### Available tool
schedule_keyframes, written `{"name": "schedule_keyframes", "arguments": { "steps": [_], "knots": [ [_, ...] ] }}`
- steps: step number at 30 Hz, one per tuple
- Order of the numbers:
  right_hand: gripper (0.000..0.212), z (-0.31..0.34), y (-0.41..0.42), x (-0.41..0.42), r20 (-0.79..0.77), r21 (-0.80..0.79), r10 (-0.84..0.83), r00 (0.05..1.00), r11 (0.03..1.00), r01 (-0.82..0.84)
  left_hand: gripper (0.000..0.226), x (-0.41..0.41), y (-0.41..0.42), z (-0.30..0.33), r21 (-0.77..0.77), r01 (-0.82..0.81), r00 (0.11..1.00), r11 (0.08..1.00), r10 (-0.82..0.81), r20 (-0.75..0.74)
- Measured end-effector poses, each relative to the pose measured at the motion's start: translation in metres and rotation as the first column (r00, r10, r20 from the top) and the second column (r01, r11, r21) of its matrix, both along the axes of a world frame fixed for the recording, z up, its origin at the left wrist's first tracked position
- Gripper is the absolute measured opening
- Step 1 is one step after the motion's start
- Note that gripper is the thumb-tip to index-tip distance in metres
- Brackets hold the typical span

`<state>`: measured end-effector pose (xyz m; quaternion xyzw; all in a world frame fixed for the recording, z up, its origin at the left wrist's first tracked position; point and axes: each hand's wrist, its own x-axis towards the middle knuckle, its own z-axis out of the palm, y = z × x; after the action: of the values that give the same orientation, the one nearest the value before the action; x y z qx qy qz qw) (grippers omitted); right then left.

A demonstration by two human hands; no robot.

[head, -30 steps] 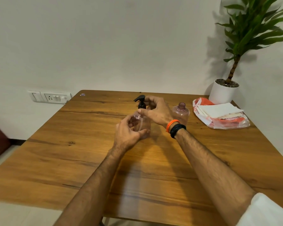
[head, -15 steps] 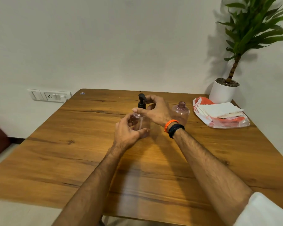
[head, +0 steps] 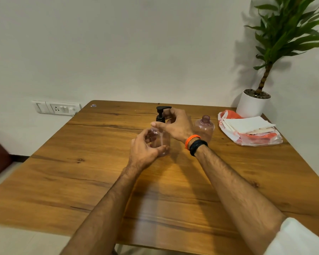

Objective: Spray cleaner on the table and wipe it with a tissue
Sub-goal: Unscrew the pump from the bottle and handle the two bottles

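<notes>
Pump bottle, clear with a faint pink tint and a black pump head, stands upright near the middle of the wooden surface, slightly toward twelve o'clock. The left hand cups the bottle's body from the nine o'clock side, thumb in front and fingers curled round the back, closed on it. The right hand comes in from three o'clock and curls around the neck just under the pump head, thumb tip at the black collar on the near side and fingers bent behind it; the nozzle points toward three o'clock above those fingers. On the right wrist sit an orange band and a black band, side by side. A white sleeve shows at the lower edge, at about five o'clock.

Just beside the right hand, at three o'clock of the pump bottle, stands a second clear pink bottle with an open neck and no cap. Further toward two o'clock lies a plastic packet, white and orange, with a stack of folded white tissues on it. Behind the packet, at the surface's far corner, a white pot holds a green plant with a slim stem. On the wall at ten o'clock is a white switch and socket plate. A small sticker marks the surface's far left corner.
</notes>
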<state>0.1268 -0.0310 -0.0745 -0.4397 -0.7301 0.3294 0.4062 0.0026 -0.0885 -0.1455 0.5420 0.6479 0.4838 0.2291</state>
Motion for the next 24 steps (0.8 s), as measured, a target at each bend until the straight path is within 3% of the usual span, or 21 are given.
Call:
{"name": "schedule_keyframes", "arguments": {
  "steps": [5,12,17,24],
  "knots": [
    [0.036,0.004,0.005,0.004,-0.007,-0.012,0.051,0.999,0.999,-0.051,0.073,-0.002,0.000,-0.002,-0.006,-0.006,1.000,1.000,0.007,0.021],
    [0.035,0.027,0.008,0.004,-0.206,0.028,0.062,0.977,0.998,-0.057,0.080,-0.001,-0.001,-0.001,-0.001,-0.025,1.000,1.000,0.025,0.000],
    [0.048,0.037,0.011,0.005,-0.259,0.084,0.015,0.966,0.996,0.007,0.079,0.001,-0.001,0.001,0.004,-0.009,1.000,1.000,0.009,0.021],
    [0.036,0.049,0.003,0.011,-0.311,0.165,-0.007,0.950,0.984,0.062,0.083,0.001,0.000,-0.002,0.003,-0.018,1.000,1.000,0.018,0.010]
  ]
}}
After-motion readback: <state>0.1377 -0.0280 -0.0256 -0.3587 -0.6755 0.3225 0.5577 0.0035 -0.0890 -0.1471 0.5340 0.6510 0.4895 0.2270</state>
